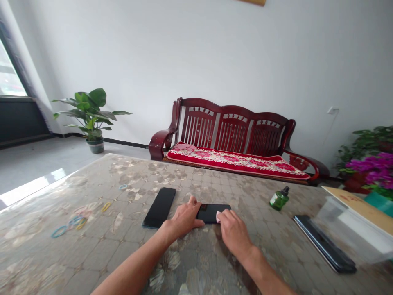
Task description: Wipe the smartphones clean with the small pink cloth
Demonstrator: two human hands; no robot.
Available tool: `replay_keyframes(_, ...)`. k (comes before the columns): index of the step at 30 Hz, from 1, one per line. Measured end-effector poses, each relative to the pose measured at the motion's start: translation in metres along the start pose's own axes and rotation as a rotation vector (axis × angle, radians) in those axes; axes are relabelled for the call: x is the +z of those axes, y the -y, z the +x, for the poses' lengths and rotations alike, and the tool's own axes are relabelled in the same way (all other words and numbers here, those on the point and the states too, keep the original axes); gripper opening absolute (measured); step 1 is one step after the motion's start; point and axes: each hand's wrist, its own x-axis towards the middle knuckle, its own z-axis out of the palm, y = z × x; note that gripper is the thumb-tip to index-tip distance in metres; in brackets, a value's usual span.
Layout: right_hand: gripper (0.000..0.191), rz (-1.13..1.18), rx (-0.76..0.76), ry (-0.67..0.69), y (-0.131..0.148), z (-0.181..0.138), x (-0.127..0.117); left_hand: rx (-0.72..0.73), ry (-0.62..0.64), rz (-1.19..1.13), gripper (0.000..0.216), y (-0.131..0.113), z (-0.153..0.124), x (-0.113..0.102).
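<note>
Tablecloth (190, 250), bench (235, 110) beyond; left grip (183, 218) around phone (210, 213), right grip (234, 230) tight on pale wipe (218, 217).

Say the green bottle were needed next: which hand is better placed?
Probably the right hand: it is nearer the bottle, though it holds a pale scrap. The left hand is farther away, touching the phone between them.

two hands (186, 215) (235, 231), two phones (159, 207) (210, 214) nearest them, one bottle (278, 199), one bench (233, 133)
</note>
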Motion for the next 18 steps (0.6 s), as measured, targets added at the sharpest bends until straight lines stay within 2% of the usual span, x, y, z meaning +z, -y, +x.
replay_keyframes(2,0.026,0.016,-0.057,-0.001,0.01,0.005,0.001,0.015,0.005,0.029,0.05,-0.002,-0.001,-0.001)
replay_keyframes(4,0.025,0.034,-0.059,-0.007,0.008,0.008,0.001,0.022,0.01,0.055,0.047,-0.005,-0.002,-0.004)
replay_keyframes(11,0.029,0.084,0.222,-0.057,-0.049,0.01,0.012,0.061,0.038,0.093,0.041,-0.009,-0.002,-0.003)
replay_keyframes(18,0.026,0.327,0.335,-0.143,-0.061,0.012,0.023,0.167,-0.014,0.169,0.043,-0.003,-0.003,0.012)
